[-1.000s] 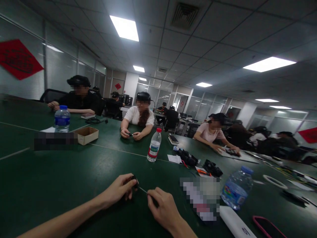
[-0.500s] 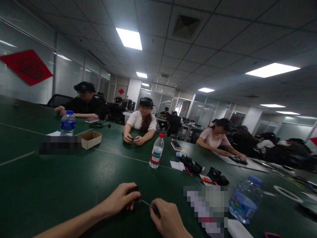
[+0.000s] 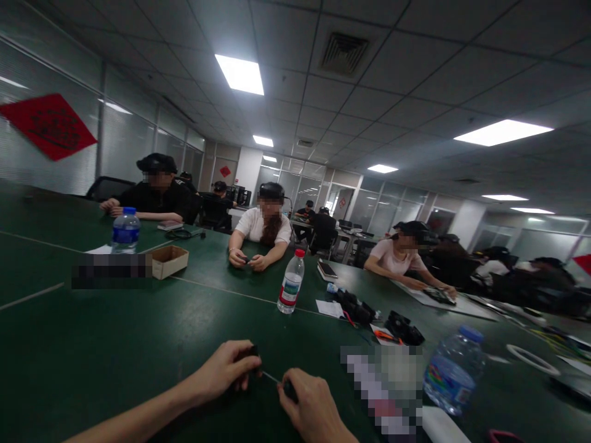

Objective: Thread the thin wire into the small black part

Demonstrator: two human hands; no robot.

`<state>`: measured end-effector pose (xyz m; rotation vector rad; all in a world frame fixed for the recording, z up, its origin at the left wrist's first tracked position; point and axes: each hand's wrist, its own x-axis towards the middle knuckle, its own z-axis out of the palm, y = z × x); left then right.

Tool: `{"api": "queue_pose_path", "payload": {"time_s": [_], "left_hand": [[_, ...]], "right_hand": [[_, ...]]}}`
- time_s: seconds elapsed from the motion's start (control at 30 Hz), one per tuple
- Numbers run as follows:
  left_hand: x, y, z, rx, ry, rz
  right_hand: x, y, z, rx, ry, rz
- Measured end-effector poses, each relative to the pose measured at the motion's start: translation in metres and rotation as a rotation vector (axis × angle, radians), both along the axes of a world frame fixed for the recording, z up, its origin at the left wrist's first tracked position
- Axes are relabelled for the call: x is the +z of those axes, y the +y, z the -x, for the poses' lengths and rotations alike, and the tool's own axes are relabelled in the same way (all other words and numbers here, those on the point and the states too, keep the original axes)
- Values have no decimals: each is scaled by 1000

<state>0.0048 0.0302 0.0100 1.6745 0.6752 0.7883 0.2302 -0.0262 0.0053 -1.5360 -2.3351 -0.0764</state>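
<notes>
Just above the green table (image 3: 138, 344), my right hand (image 3: 311, 400) is closed around the dark handle of what looks like a small screwdriver (image 3: 290, 390). Its thin metal shaft points up and left toward my left hand (image 3: 231, 367). That hand pinches a small black part (image 3: 253, 351) between thumb and fingers, and the shaft's tip reaches its lower side. Fingers hide most of the part, so I cannot tell whether the tip sits in it or only touches it.
A red-capped bottle (image 3: 291, 282) stands ahead, a larger blue-capped bottle (image 3: 455, 372) to the right. Black parts (image 3: 355, 306) and an orange-handled tool (image 3: 386, 335) lie between. A cardboard box (image 3: 170, 261) is at left. Co-workers sit across the table, one handling a small dark object (image 3: 246, 260).
My hands keep nearly the same pose and grip. The view has shifted very slightly. At the right, a co-worker's hands and the dark object under them have moved a little.
</notes>
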Motion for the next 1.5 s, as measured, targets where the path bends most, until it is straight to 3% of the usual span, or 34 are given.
{"api": "queue_pose_path", "payload": {"time_s": [0.63,1.23,1.5], "left_hand": [[1,-3,3,-20,4,-2],[-3,0,2,-3,3,17],[-7,0,1,72,24,-22]], "right_hand": [[11,-5,7,-29,-43,13],[12,-7,4,92,-115,-35],[15,-7,5,136,-143,-44]]}}
